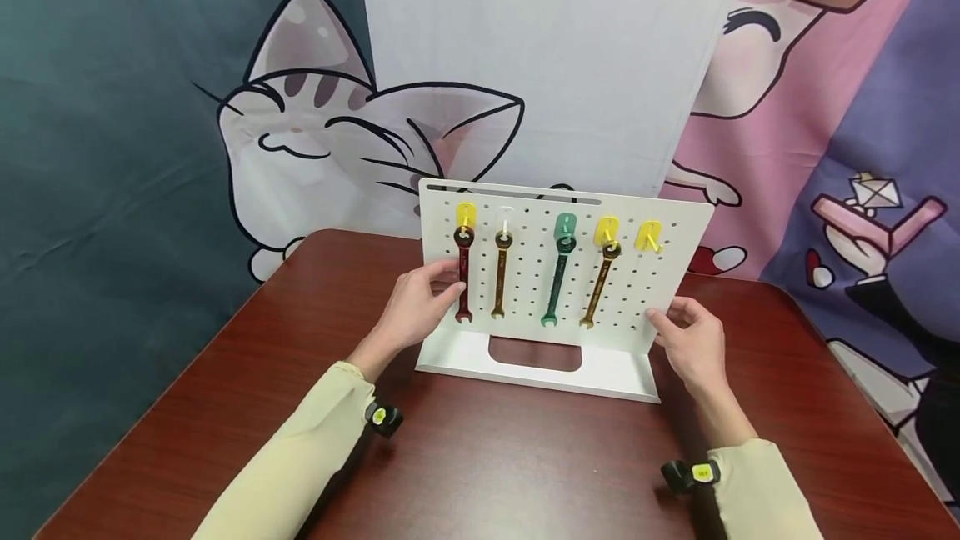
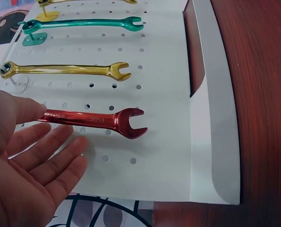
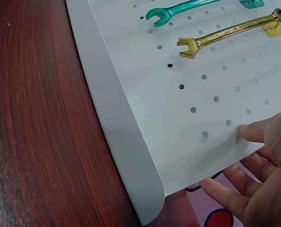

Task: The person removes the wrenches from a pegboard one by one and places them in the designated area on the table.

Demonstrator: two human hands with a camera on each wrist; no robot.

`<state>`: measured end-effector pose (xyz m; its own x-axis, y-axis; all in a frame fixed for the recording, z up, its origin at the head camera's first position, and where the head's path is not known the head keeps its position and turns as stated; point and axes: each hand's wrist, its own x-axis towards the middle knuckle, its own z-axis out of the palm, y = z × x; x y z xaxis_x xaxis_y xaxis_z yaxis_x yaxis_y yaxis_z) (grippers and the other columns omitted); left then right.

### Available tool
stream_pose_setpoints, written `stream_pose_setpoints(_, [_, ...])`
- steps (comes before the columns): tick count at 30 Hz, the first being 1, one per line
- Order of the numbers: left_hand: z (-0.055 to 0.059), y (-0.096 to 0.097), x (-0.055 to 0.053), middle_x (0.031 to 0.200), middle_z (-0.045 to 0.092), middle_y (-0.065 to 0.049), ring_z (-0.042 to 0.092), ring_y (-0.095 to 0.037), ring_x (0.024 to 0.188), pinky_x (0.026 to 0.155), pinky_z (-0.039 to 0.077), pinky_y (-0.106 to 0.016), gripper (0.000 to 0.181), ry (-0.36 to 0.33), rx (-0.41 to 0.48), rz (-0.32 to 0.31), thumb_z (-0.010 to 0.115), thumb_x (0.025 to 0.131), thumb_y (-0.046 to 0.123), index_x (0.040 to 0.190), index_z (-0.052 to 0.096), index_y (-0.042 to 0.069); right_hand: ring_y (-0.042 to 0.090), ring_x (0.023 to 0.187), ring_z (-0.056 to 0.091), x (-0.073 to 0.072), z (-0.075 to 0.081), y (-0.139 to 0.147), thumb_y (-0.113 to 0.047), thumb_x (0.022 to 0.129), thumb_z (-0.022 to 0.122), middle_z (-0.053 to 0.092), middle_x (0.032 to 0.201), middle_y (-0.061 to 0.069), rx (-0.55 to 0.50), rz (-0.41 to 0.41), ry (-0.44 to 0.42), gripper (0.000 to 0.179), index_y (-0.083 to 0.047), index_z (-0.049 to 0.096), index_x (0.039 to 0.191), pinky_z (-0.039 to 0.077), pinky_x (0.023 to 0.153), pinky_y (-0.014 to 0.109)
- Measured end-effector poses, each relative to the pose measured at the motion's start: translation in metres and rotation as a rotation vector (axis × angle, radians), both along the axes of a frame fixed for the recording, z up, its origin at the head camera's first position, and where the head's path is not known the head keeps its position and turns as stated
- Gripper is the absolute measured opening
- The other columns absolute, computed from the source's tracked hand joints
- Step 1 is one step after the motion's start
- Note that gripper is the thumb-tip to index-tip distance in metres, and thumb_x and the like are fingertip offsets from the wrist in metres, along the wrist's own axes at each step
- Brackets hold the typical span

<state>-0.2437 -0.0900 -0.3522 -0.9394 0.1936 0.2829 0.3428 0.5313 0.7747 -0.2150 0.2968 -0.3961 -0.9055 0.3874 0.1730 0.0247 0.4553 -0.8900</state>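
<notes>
The left hand (image 1: pixel 415 303) is pinching a shiny red metal wrench (image 2: pixel 83 118), the right hand (image 1: pixel 693 342) gripping and apparently steadying a white perforated board (image 3: pixel 152 109), gentle handling seemingly being needed next.

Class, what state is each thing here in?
Pegboard: standing on table
Red wrench: hung on leftmost yellow hook
Left gold wrench: on white hook
Green wrench: on green hook
Right gold wrench: on middle yellow hook
Rightmost yellow hook: bare
Left hand: seems to pinch red wrench
Right hand: holds pegboard's edge

At twelve o'clock you have one pegboard (image 1: pixel 637 277), five hooks (image 1: pixel 648 235) and four wrenches (image 1: pixel 557 283): one red, two gold, one green
</notes>
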Motion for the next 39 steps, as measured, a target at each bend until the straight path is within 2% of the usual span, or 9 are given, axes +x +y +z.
stream_pose_setpoints(5, [0.002, 0.004, -0.002, 0.120, 0.077, -0.014, 0.075, -0.029, 0.108, 0.098, 0.060, -0.046, 0.033, -0.008, 0.007, 0.000, 0.066, 0.103, 0.016, 0.133, 0.069, 0.004, -0.003, 0.078, 0.065, -0.001, 0.001, 0.001, -0.023, 0.098, 0.076, 0.075, 0.112, 0.018, 0.015, -0.027, -0.014, 0.037, 0.001, 0.069, 0.126, 0.063, 0.069, 0.019])
stream_pose_setpoints(11, [0.002, 0.009, -0.005, 0.113, 0.077, -0.013, 0.074, -0.027, 0.102, 0.093, 0.060, -0.044, 0.024, 0.001, 0.005, 0.012, 0.068, 0.103, 0.017, 0.123, 0.072, 0.005, -0.002, 0.078, 0.065, 0.001, 0.000, 0.003, -0.025, 0.099, 0.076, 0.074, 0.107, 0.012, 0.023, -0.039, -0.026, 0.036, 0.000, 0.069, 0.124, 0.063, 0.070, 0.020])
stream_pose_setpoints(13, [0.001, 0.009, -0.005, 0.112, 0.077, -0.012, 0.074, -0.027, 0.101, 0.092, 0.060, -0.044, 0.022, -0.006, 0.004, 0.019, 0.069, 0.102, 0.018, 0.120, 0.073, 0.006, -0.001, 0.078, 0.065, 0.003, 0.000, 0.003, -0.024, 0.099, 0.076, 0.074, 0.108, 0.014, 0.023, -0.036, -0.031, 0.036, 0.000, 0.069, 0.124, 0.063, 0.069, 0.019])
stream_pose_setpoints(20, [-0.001, 0.003, -0.003, 0.107, 0.077, -0.010, 0.074, -0.025, 0.095, 0.083, 0.057, -0.035, 0.015, -0.007, 0.010, 0.034, 0.067, 0.103, 0.016, 0.113, 0.073, 0.006, -0.003, 0.077, 0.062, 0.003, 0.002, 0.000, -0.025, 0.099, 0.076, 0.073, 0.114, 0.021, 0.040, -0.017, -0.023, 0.036, 0.000, 0.069, 0.124, 0.061, 0.068, 0.015])
stream_pose_setpoints(25, [-0.001, -0.002, -0.001, 0.106, 0.076, -0.014, 0.075, -0.025, 0.092, 0.081, 0.064, -0.035, 0.014, -0.037, 0.069, 0.010, 0.066, 0.103, 0.012, 0.112, 0.072, 0.003, -0.001, 0.077, 0.063, 0.003, 0.003, 0.000, -0.024, 0.099, 0.075, 0.073, 0.114, 0.022, 0.057, -0.010, -0.018, 0.034, 0.000, 0.069, 0.123, 0.058, 0.064, 0.011])
stream_pose_setpoints(31, [0.000, -0.006, 0.005, 0.104, 0.073, -0.017, 0.075, -0.024, 0.089, 0.075, 0.067, -0.040, 0.011, -0.088, 0.139, -0.040, 0.065, 0.104, 0.006, 0.110, 0.070, -0.001, 0.007, 0.080, 0.068, 0.004, 0.002, 0.000, -0.022, 0.099, 0.076, 0.072, 0.114, 0.022, 0.050, 0.006, -0.025, 0.034, 0.001, 0.069, 0.123, 0.060, 0.066, 0.014])
stream_pose_setpoints(39, [0.007, -0.008, 0.011, 0.106, 0.071, -0.019, 0.073, -0.024, 0.089, 0.070, 0.067, -0.038, 0.018, -0.139, 0.151, -0.097, 0.064, 0.104, 0.004, 0.118, 0.068, -0.006, 0.008, 0.080, 0.070, 0.008, 0.000, 0.003, -0.023, 0.099, 0.076, 0.072, 0.115, 0.023, 0.038, 0.011, -0.034, 0.036, 0.001, 0.069, 0.125, 0.064, 0.071, 0.022])
